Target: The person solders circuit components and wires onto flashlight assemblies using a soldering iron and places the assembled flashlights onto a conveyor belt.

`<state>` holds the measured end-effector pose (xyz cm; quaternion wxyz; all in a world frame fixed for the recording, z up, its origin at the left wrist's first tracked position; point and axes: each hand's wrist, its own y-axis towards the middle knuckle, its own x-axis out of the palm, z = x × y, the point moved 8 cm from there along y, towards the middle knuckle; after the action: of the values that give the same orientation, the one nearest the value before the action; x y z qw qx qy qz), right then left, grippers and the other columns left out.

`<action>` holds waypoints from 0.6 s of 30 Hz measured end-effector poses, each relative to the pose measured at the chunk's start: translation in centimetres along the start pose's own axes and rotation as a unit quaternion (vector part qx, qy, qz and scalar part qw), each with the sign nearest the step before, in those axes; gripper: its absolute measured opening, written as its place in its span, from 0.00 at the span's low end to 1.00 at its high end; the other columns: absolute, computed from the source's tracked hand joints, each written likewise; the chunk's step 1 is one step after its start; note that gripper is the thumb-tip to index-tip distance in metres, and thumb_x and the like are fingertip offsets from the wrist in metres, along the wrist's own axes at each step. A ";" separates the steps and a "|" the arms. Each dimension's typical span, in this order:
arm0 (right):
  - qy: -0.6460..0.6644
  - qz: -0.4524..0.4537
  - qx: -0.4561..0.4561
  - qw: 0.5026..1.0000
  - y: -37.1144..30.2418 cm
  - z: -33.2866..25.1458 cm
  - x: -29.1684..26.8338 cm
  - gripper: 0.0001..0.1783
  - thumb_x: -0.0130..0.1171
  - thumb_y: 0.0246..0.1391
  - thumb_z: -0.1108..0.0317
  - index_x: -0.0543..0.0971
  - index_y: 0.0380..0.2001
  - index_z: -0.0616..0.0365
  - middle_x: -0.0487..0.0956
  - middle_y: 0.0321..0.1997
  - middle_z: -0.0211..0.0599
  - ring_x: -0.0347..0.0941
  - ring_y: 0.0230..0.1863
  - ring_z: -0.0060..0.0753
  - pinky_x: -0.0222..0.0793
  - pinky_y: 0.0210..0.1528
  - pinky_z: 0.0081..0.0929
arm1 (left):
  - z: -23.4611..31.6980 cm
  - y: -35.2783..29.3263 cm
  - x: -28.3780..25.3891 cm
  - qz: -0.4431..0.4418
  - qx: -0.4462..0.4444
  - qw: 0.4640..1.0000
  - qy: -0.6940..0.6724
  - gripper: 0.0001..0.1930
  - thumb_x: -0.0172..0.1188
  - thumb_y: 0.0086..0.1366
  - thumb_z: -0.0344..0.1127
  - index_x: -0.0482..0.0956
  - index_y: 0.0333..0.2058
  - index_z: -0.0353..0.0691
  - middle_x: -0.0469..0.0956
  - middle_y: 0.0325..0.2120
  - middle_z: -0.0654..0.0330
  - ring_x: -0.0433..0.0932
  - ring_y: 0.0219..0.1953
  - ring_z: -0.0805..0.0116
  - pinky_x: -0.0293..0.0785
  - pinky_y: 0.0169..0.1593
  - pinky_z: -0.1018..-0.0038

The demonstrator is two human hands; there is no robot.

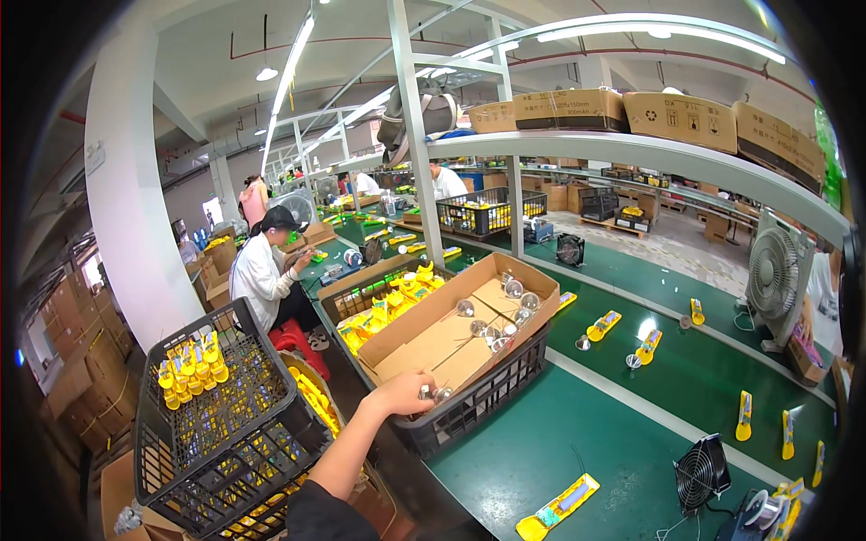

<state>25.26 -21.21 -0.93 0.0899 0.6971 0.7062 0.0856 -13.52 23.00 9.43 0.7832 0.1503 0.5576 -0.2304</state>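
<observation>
One of my hands is in view: my left hand (403, 393), reaching over the near corner of the open cardboard box (424, 347) that sits on a black plastic crate (483, 397). My fingers are curled around small silver reflector cups (433, 393) at the box's near edge. More silver cups (516, 290) lie scattered toward its far end. Just left stands a black crate (225, 424) with yellow parts inside. A yellow part (557, 507) lies on the green conveyor belt (541, 442) near a small black fan (702, 472). My right hand is out of sight.
</observation>
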 end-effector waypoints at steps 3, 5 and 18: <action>-0.002 0.002 0.008 1.000 0.1 0.0 -0.1 0.17 0.55 0.47 0.62 0.69 0.28 0.69 0.72 0.16 0.42 0.67 0.16 0.29 0.63 0.16 0.23 | -0.5 -0.1 -0.3 0.039 0.058 0.998 -0.003 0.21 0.60 0.41 0.37 0.73 0.38 0.39 0.71 0.37 0.51 0.70 0.42 0.55 0.67 0.45 0.70; -0.017 -0.049 -0.017 0.998 0.4 -0.4 0.5 0.17 0.55 0.47 0.62 0.69 0.27 0.70 0.72 0.15 0.43 0.68 0.15 0.29 0.64 0.16 0.24 | 0.0 0.2 -0.1 0.014 0.083 0.995 0.046 0.20 0.61 0.40 0.36 0.74 0.36 0.39 0.71 0.37 0.52 0.70 0.40 0.56 0.67 0.44 0.70; -0.086 -0.039 0.011 0.996 0.0 1.4 0.0 0.18 0.53 0.49 0.59 0.71 0.27 0.70 0.74 0.17 0.41 0.70 0.19 0.31 0.66 0.22 0.24 | 6.0 -3.6 -9.0 0.424 0.062 0.898 -0.102 0.14 0.62 0.40 0.36 0.76 0.27 0.38 0.74 0.24 0.55 0.74 0.28 0.61 0.70 0.34 0.73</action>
<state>25.61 -21.25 -2.24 0.1457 0.6745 0.7236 0.0144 -13.06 18.76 19.98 0.8487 0.3959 0.3425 0.0753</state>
